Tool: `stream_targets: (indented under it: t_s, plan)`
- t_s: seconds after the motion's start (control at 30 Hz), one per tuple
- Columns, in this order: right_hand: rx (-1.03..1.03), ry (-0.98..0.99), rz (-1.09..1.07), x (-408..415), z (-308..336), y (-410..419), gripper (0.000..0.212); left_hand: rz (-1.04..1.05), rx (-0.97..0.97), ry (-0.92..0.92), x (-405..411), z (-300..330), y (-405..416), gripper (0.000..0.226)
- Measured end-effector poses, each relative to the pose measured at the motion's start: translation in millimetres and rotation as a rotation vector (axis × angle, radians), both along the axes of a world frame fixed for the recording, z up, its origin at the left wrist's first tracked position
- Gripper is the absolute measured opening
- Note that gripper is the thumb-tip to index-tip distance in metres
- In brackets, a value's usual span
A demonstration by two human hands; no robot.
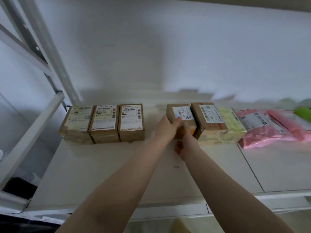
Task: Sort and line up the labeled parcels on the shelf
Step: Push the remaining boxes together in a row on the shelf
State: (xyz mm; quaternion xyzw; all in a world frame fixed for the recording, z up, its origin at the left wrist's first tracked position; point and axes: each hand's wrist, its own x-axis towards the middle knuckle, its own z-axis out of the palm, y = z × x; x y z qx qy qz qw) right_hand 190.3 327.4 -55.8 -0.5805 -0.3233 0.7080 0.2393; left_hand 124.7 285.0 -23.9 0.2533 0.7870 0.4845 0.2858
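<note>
Parcel in hand: small brown carton [180,120] with a white label on top, at the frame's centre, on the shelf [117,169] in the gap between two groups of boxes.
Left hand [166,128]: grips the carton's left side, thumb lying over the top edge near the label.
Right hand [186,143]: held against the carton's near face, fingers pointing up along it; whether they curl around it I cannot tell.
Forearms: both bare, reaching in from the lower edge of the frame.
Right neighbour: larger brown box [207,116] with a tilted white label, just beside the held carton, partly lying on a pale yellow-green box [225,130].
Left group: three brown labelled boxes side by side, touching, left of centre, namely first box [77,123], second box [104,123], third box [131,122]; well apart from the held carton.
Far right: pink mailer bags [269,128], overlapping, with a green item [303,112] at the frame's right edge.
Upper left: white metal shelf frame [42,47].
Background: white wall [185,47].
</note>
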Motion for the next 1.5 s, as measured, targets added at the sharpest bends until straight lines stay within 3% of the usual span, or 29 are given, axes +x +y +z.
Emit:
stream_targets:
  t_s: [0.1,0.27,0.47,0.6,0.77,0.93,1.17,1.33,1.5]
  plan:
    - [-0.014,0.018,0.004,-0.4,-1.3,4.5,0.062,0.070,-0.043,-0.071,-3.5,-12.2,19.0,0.055]
    - [-0.017,0.020,-0.007,-0.9,-4.0,9.2,0.067,0.107,-0.108,-0.035,-4.8,-22.2,26.7,0.060]
    - [0.006,0.033,0.053,2.0,-5.6,7.1,0.062,0.140,0.050,-0.120,0.5,-24.4,22.8,0.038]
    - [0.021,0.154,0.073,3.2,-7.1,0.1,0.049,0.201,0.154,-0.188,1.1,-25.7,10.7,0.032]
    - [0.055,0.324,0.115,2.8,5.0,-5.4,0.024,0.204,0.234,0.031,-5.5,-16.1,-9.5,0.030]
    - [0.125,0.328,0.131,1.9,19.1,0.8,0.067,0.161,0.316,0.200,-17.9,4.2,-31.8,0.033]
    - [0.257,0.383,0.442,6.3,47.3,15.5,0.051,-0.087,0.202,0.361,-62.6,55.9,-71.7,0.033]
    - [0.201,0.408,0.503,8.7,56.5,15.2,0.036,-0.191,0.170,0.369,-74.0,85.7,-86.6,0.033]
    - [0.150,0.437,0.482,7.9,55.0,5.1,0.037,-0.226,0.150,0.330,-81.8,84.6,-92.0,0.034]
